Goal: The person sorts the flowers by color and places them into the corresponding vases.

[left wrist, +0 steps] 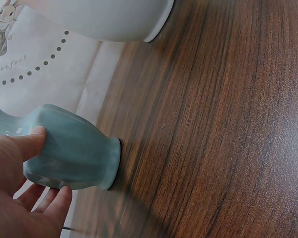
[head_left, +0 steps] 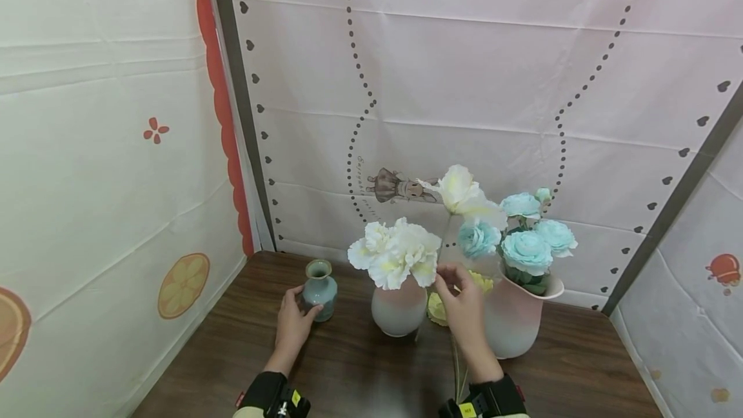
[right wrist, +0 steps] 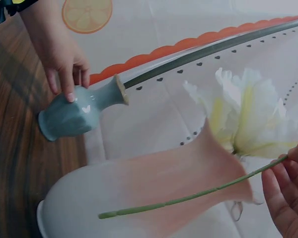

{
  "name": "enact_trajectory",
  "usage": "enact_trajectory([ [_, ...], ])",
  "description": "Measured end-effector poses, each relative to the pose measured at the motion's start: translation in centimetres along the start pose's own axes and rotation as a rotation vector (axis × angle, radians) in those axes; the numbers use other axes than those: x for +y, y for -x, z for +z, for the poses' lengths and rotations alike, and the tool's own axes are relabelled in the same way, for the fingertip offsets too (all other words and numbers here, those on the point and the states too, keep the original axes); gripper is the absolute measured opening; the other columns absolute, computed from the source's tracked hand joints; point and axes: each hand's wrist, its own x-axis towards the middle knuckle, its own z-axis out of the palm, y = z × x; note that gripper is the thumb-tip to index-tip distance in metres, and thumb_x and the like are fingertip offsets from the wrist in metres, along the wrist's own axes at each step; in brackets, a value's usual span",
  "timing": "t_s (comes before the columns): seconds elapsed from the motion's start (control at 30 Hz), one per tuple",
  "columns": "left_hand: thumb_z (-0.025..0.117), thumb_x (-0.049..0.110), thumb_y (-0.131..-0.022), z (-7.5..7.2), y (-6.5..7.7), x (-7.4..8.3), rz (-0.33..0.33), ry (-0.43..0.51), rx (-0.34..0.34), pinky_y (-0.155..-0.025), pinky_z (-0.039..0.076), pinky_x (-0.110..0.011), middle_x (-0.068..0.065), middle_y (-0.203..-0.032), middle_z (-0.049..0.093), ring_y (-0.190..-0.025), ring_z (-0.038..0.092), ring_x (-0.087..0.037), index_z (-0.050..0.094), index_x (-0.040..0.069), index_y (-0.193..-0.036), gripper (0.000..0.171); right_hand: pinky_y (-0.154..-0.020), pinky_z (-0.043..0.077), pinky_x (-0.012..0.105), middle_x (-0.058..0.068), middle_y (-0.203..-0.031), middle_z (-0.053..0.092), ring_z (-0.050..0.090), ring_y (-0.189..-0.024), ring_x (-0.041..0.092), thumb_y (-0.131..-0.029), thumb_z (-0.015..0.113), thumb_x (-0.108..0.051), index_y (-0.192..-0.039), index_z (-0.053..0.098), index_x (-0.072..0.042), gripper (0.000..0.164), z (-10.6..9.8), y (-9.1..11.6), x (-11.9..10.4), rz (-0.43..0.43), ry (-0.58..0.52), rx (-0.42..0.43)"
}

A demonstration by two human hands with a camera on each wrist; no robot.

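My left hand (head_left: 295, 324) grips a small teal vase (head_left: 320, 292) by its body, the thumb on one side and the fingers on the other. In the left wrist view the vase (left wrist: 72, 148) has its foot at the wooden table. My right hand (head_left: 461, 308) pinches the thin green stem (right wrist: 188, 197) of a flower. A pale cream flower head (head_left: 458, 191) rises above that hand. The stem's cut end hangs in front of a pink-and-white vase (head_left: 398, 308), which holds white ruffled flowers (head_left: 397, 255). Fingertips of the right hand are close beside these blooms.
A larger pink-and-white pitcher-like vase (head_left: 513, 321) with light blue flowers (head_left: 527, 250) stands at the right. Yellow flowers (head_left: 437, 309) show partly behind the right hand, with stems running towards the table's front. Printed cloth walls (head_left: 493, 69) enclose the wooden table (head_left: 360, 366).
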Motion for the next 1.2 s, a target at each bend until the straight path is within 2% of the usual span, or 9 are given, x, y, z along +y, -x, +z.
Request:
enact_trajectory([
  [0.17,0.07,0.01,-0.093,0.0,0.0,0.0,0.001,0.003,0.0,-0.106,0.05,-0.054,-0.031,-0.145,0.038,-0.134,0.045,-0.05,0.034,-0.005,-0.143,0.063,-0.072,0.056,0.014,0.01,-0.093,0.068,0.062,-0.084,0.002,-0.095,0.067,-0.008,-0.1,0.068,-0.004,0.007,-0.2,-0.5,-0.9,-0.103,-0.032,0.05],
  [0.4,0.07,0.01,-0.093,0.0,0.0,-0.1,-0.006,0.004,0.004,-0.105,0.05,-0.055,-0.031,-0.146,0.037,-0.135,0.044,-0.05,0.034,-0.005,-0.143,0.062,-0.07,0.056,0.01,0.012,-0.094,0.069,0.062,-0.086,-0.002,-0.093,0.068,-0.005,-0.1,0.066,-0.001,0.009,-0.1,-1.8,-2.3,-0.215,-0.055,0.123],
  [0.67,0.07,0.011,-0.093,0.1,-0.1,-0.2,-0.002,0.001,0.013,-0.105,0.051,-0.054,-0.031,-0.145,0.038,-0.135,0.044,-0.049,0.035,-0.004,-0.142,0.063,-0.071,0.058,0.012,0.019,-0.095,0.067,0.064,-0.085,0.002,-0.093,0.065,0.001,-0.101,0.063,0.006,0.009,-0.4,-3.7,-4.2,-0.396,-0.142,0.131],
  [1.03,0.07,0.011,-0.093,0.1,0.1,-0.4,0.006,0.003,0.011,-0.105,0.051,-0.054,-0.031,-0.145,0.039,-0.134,0.045,-0.049,0.035,-0.004,-0.142,0.062,-0.069,0.06,0.017,0.017,-0.093,0.066,0.065,-0.082,0.001,-0.095,0.064,-0.001,-0.103,0.064,0.005,0.01,-0.6,-4.8,-5.7,-0.46,-0.141,0.165],
  [1.2,0.07,0.01,-0.093,0.1,0.0,-0.3,0.011,0.015,0.007,-0.106,0.05,-0.055,-0.031,-0.145,0.039,-0.135,0.045,-0.05,0.035,-0.004,-0.142,0.061,-0.07,0.059,0.014,0.017,-0.093,0.068,0.065,-0.083,0.001,-0.094,0.066,-0.003,-0.102,0.064,0.005,0.011,-0.5,-5.0,-5.9,-0.46,-0.128,0.17],
])
